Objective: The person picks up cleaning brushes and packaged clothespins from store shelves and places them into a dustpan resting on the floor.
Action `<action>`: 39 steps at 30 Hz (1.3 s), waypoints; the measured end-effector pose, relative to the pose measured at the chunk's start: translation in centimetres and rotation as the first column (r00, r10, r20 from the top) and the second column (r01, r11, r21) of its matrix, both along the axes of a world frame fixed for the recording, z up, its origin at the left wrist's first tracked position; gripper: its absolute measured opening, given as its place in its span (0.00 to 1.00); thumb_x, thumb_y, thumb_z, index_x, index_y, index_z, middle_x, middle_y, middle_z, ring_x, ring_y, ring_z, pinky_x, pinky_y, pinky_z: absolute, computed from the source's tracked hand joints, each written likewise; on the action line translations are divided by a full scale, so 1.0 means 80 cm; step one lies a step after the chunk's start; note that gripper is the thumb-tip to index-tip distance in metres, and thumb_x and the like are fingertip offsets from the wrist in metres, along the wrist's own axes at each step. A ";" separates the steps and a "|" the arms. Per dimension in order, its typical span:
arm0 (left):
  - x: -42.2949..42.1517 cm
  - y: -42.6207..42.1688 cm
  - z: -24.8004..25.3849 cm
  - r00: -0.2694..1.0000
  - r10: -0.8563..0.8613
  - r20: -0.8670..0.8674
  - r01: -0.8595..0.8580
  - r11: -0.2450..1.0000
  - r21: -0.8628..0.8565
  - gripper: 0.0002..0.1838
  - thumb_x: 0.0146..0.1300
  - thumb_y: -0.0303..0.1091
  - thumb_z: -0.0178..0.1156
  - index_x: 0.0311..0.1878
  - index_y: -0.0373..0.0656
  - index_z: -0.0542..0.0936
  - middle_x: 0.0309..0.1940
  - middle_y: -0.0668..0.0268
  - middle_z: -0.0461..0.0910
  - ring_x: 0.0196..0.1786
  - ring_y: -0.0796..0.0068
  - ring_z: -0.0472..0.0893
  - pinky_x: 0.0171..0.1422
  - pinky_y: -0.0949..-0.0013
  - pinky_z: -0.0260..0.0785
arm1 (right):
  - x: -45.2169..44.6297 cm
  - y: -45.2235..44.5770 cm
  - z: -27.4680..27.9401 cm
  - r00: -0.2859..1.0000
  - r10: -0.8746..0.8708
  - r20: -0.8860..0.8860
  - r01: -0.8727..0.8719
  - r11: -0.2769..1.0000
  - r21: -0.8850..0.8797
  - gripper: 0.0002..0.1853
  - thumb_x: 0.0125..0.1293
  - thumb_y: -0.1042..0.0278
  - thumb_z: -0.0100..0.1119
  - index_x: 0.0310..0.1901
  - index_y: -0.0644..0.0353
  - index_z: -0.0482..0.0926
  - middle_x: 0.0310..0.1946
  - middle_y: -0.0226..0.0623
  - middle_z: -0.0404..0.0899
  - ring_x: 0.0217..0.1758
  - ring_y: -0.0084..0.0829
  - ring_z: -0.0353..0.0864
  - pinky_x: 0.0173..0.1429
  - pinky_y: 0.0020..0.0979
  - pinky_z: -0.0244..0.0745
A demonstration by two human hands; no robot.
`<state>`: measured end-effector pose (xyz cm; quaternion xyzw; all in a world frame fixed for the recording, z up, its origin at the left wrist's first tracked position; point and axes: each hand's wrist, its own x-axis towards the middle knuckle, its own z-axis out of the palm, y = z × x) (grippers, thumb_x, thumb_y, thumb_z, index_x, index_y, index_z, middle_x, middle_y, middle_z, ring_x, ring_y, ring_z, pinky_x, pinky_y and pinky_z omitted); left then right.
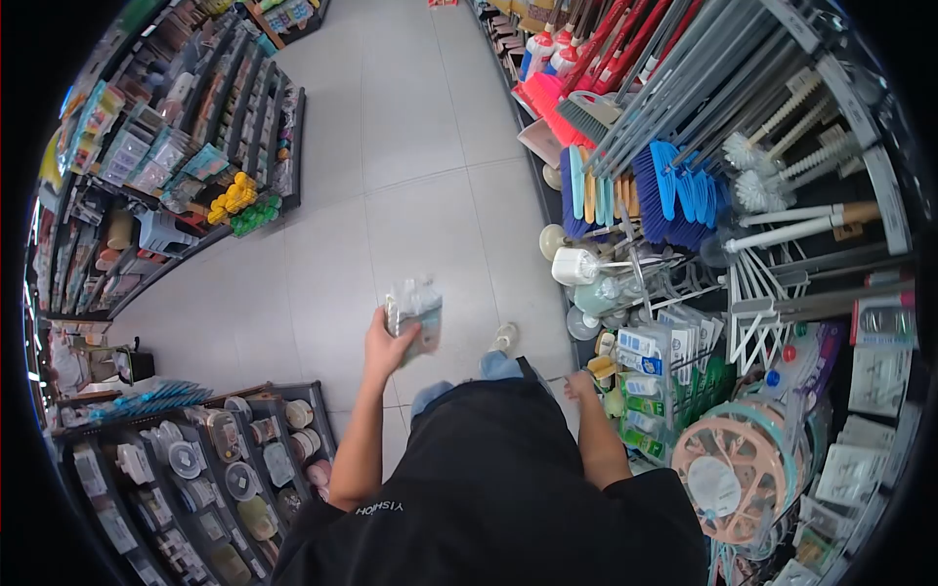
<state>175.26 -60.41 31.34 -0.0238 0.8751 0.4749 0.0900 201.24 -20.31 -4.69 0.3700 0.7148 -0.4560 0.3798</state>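
A clear plastic package with something pale and grey inside is held in my left hand, out in front of my body above the tiled floor. The thumb lies across the package and its contents are too blurred to make out. My right hand hangs low at my right side, near the sponges and packs at the rack's edge. Its fingers look curled but small and smeared, and whether they hold anything cannot be seen.
Brooms, toilet brushes and packaged goods fill the right-hand rack, some jutting into the aisle. Shelves of containers stand at the lower left, with another stocked shelf at the upper left. Grey floor runs ahead.
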 end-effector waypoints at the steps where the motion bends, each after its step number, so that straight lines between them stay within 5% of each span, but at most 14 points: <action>1: -0.022 -0.004 -0.021 1.000 0.010 0.026 -0.006 0.990 -0.142 0.28 0.47 0.39 0.71 0.47 0.35 0.72 0.40 0.48 0.81 0.43 0.56 0.81 0.46 0.60 0.73 | -0.020 0.013 -0.018 0.998 0.060 0.004 -0.061 0.998 0.014 0.13 0.62 0.60 0.55 0.38 0.63 0.78 0.27 0.39 0.80 0.24 0.34 0.81 0.26 0.38 0.76; 3: -0.045 -0.027 -0.074 0.992 0.100 0.072 -0.073 0.947 -0.312 0.28 0.45 0.42 0.71 0.45 0.35 0.72 0.40 0.45 0.80 0.43 0.49 0.81 0.44 0.57 0.72 | -0.083 0.015 0.032 0.978 -0.207 0.034 0.207 0.978 0.013 0.11 0.62 0.63 0.54 0.37 0.62 0.77 0.25 0.37 0.79 0.22 0.32 0.80 0.24 0.34 0.75; 6: -0.040 -0.087 -0.174 0.937 0.339 0.080 -0.285 0.878 -0.385 0.29 0.43 0.42 0.71 0.45 0.35 0.72 0.40 0.43 0.80 0.43 0.46 0.80 0.45 0.54 0.72 | -0.169 0.017 0.067 0.962 -0.258 -0.089 0.262 0.964 0.035 0.10 0.59 0.68 0.50 0.31 0.64 0.79 0.19 0.36 0.78 0.17 0.29 0.78 0.19 0.30 0.71; 9: 0.028 -0.176 -0.294 0.871 0.489 0.041 -0.431 0.802 -0.413 0.31 0.43 0.43 0.69 0.48 0.34 0.74 0.37 0.49 0.82 0.41 0.52 0.82 0.45 0.57 0.73 | -0.251 0.027 0.065 0.949 -0.304 -0.089 0.289 0.946 -0.146 0.10 0.62 0.66 0.54 0.41 0.63 0.77 0.24 0.36 0.78 0.20 0.29 0.78 0.20 0.28 0.72; 11: 0.073 -0.200 -0.301 0.748 0.608 0.265 -0.435 0.751 -0.497 0.28 0.42 0.41 0.69 0.44 0.32 0.76 0.36 0.50 0.82 0.41 0.55 0.82 0.45 0.59 0.73 | -0.303 0.022 0.090 0.946 -0.306 -0.105 0.292 0.948 -0.129 0.12 0.62 0.65 0.55 0.42 0.63 0.77 0.25 0.36 0.78 0.19 0.29 0.77 0.20 0.29 0.72; 12: 0.083 -0.208 -0.292 0.690 0.535 0.486 -0.372 0.840 -0.396 0.30 0.40 0.38 0.69 0.48 0.33 0.76 0.40 0.49 0.81 0.45 0.52 0.82 0.50 0.57 0.74 | -0.328 0.019 0.099 0.944 -0.310 -0.116 0.296 0.948 -0.121 0.12 0.62 0.65 0.56 0.43 0.63 0.77 0.25 0.36 0.78 0.19 0.29 0.77 0.20 0.29 0.72; 15: 0.129 -0.238 -0.345 0.520 0.626 0.581 -0.198 0.750 -0.631 0.29 0.41 0.42 0.67 0.45 0.30 0.78 0.38 0.48 0.82 0.45 0.52 0.83 0.47 0.58 0.74 | -0.392 0.016 0.099 0.959 -0.273 -0.072 0.268 0.961 -0.073 0.14 0.62 0.63 0.57 0.44 0.64 0.77 0.26 0.36 0.78 0.19 0.29 0.77 0.20 0.30 0.72; 17: 0.088 -0.210 -0.302 0.502 0.575 0.646 -0.223 0.808 -0.546 0.29 0.43 0.43 0.66 0.44 0.29 0.78 0.38 0.47 0.82 0.45 0.51 0.83 0.47 0.57 0.74 | -0.419 0.024 0.070 0.969 -0.244 -0.041 0.241 0.968 -0.067 0.14 0.62 0.62 0.57 0.44 0.64 0.77 0.26 0.37 0.79 0.20 0.30 0.78 0.21 0.30 0.73; 22: -0.083 -0.218 -0.369 0.549 0.501 0.669 -0.086 0.830 -0.551 0.26 0.43 0.42 0.62 0.41 0.29 0.80 0.38 0.44 0.82 0.44 0.48 0.82 0.46 0.54 0.73 | -0.528 0.028 0.082 0.973 -0.220 0.071 0.221 0.975 -0.001 0.14 0.62 0.59 0.58 0.42 0.61 0.78 0.27 0.37 0.80 0.22 0.31 0.79 0.26 0.35 0.76; 24: -0.228 -0.185 -0.330 0.605 0.523 0.600 -0.190 0.827 -0.529 0.25 0.43 0.42 0.63 0.39 0.29 0.80 0.36 0.44 0.82 0.43 0.48 0.83 0.46 0.55 0.74 | -0.593 0.026 0.103 0.959 -0.282 0.029 0.282 0.959 0.004 0.14 0.62 0.58 0.58 0.41 0.60 0.78 0.27 0.36 0.80 0.23 0.31 0.79 0.27 0.35 0.76; 27: -0.464 -0.171 -0.331 0.721 0.347 0.600 0.019 0.856 -0.517 0.29 0.41 0.41 0.66 0.46 0.34 0.76 0.42 0.46 0.81 0.46 0.50 0.82 0.50 0.55 0.75 | -0.692 0.029 0.125 0.941 -0.332 -0.067 0.329 0.943 -0.057 0.15 0.63 0.57 0.58 0.44 0.61 0.78 0.29 0.36 0.81 0.26 0.30 0.81 0.29 0.33 0.77; 31: -0.752 -0.109 -0.257 0.916 0.228 0.330 -0.022 0.849 -0.527 0.30 0.43 0.45 0.66 0.49 0.39 0.72 0.43 0.45 0.80 0.48 0.47 0.80 0.53 0.53 0.73 | -0.806 0.020 0.161 0.859 -0.439 -0.264 0.427 0.898 -0.106 0.15 0.65 0.59 0.57 0.46 0.61 0.77 0.32 0.35 0.81 0.31 0.30 0.83 0.31 0.30 0.77; 34: -0.916 -0.061 -0.221 0.973 0.150 0.173 -0.060 0.896 -0.441 0.31 0.42 0.42 0.67 0.49 0.35 0.71 0.42 0.43 0.80 0.47 0.45 0.80 0.51 0.53 0.73 | -0.869 0.025 0.178 0.867 -0.436 -0.241 0.434 0.899 -0.066 0.14 0.66 0.60 0.56 0.45 0.61 0.78 0.32 0.36 0.82 0.32 0.29 0.83 0.32 0.29 0.78; 39: -1.059 0.020 -0.194 0.996 0.058 0.070 -0.025 0.914 -0.405 0.29 0.43 0.39 0.68 0.47 0.33 0.71 0.39 0.41 0.79 0.44 0.43 0.80 0.50 0.52 0.73 | -0.915 0.083 0.095 0.873 -0.488 0.002 0.488 0.873 -0.005 0.13 0.64 0.58 0.58 0.43 0.58 0.78 0.30 0.35 0.81 0.27 0.31 0.81 0.32 0.34 0.78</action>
